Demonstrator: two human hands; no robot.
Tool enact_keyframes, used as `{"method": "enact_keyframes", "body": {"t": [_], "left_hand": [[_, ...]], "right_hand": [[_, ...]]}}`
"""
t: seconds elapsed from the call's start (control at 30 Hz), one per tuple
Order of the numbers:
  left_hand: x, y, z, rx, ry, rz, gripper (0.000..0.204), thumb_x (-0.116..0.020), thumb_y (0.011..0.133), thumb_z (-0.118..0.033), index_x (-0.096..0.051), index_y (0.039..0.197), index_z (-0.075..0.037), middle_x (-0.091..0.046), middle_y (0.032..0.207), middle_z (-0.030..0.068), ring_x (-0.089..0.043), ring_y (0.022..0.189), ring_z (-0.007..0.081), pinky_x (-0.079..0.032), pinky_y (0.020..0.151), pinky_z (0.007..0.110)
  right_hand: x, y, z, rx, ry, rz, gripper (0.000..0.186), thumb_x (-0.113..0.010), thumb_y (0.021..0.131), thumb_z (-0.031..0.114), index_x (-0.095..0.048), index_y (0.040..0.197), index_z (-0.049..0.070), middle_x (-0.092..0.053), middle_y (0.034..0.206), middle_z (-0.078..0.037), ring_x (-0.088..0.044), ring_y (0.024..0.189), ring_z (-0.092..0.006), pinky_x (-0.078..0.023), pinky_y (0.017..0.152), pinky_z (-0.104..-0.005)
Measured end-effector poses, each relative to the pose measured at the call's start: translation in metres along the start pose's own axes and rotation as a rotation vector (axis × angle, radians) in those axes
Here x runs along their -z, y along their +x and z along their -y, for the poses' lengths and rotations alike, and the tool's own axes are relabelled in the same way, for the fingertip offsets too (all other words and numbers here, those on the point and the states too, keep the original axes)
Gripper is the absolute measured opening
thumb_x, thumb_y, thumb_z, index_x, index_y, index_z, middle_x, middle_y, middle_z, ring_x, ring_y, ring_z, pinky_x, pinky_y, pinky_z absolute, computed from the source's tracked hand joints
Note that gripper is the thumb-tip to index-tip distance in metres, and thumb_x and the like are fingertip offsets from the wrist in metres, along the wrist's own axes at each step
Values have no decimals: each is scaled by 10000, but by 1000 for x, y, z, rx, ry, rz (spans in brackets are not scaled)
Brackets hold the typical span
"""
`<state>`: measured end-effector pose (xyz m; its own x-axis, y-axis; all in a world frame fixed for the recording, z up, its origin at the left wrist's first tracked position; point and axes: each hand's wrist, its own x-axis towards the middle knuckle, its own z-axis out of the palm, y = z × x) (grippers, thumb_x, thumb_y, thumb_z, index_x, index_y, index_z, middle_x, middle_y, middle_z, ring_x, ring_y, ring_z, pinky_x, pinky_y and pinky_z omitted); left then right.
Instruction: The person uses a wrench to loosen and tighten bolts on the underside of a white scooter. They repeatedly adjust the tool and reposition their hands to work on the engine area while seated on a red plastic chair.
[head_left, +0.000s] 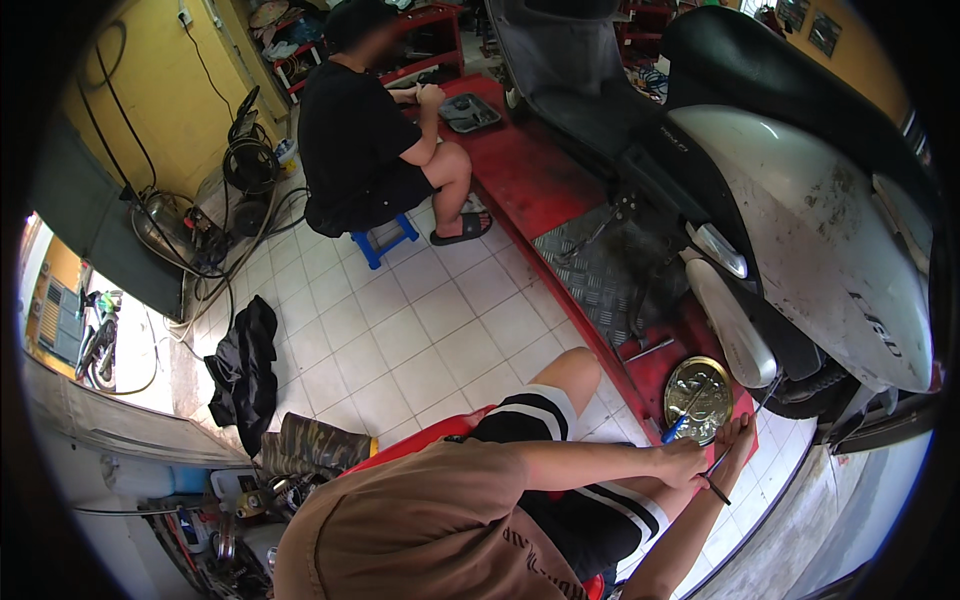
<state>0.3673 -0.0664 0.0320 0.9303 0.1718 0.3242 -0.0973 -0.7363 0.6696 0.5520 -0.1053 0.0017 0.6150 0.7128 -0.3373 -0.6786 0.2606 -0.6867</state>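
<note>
My left hand is closed around a thin, dark rod-shaped tool, which slants past the fingers toward my other hand. Close beside it, my right hand is held with its fingers bent together; what they hold is too small to make out. Just beyond both hands, a round gold-coloured pan contains several small metal parts. A blue-handled screwdriver rests across the pan's near edge. The white scooter stands on a red platform right beside the pan.
A metal wrench lies on the platform near the pan. Farther off, a person in black sits on a blue stool near a grey tray. Black cloth, hoses and a compressor occupy the left side.
</note>
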Motion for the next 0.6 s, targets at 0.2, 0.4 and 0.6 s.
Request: {"method": "enact_keyframes", "body": {"t": [0.2,0.4,0.6], "left_hand": [[-4,5,10,-39,-111,-112,454,-695,782,-409,-642,585,-4,-560,516,200,-591,501,366,-457,510,451],[-8,6,15,-66,-106,-102,431,-696,792,-385,-651,616,6,-591,574,215,-624,587,385,-490,592,459],[5,3,6,-6,-185,34,297,-699,755,-253,-647,628,10,-593,604,228,-606,590,391,-474,587,451]], "right_hand": [[3,0,4,8,-15,25,361,-445,1008,392,-487,751,141,-259,454,31,-201,382,-85,-169,403,-269],[11,-48,-29,121,-13,-137,206,-551,958,317,-603,940,119,-504,614,65,-448,521,-60,-372,492,-217],[32,-153,-50,417,-282,73,236,-507,895,130,-486,1119,59,-501,988,-33,-504,911,-140,-416,810,-289]]}}
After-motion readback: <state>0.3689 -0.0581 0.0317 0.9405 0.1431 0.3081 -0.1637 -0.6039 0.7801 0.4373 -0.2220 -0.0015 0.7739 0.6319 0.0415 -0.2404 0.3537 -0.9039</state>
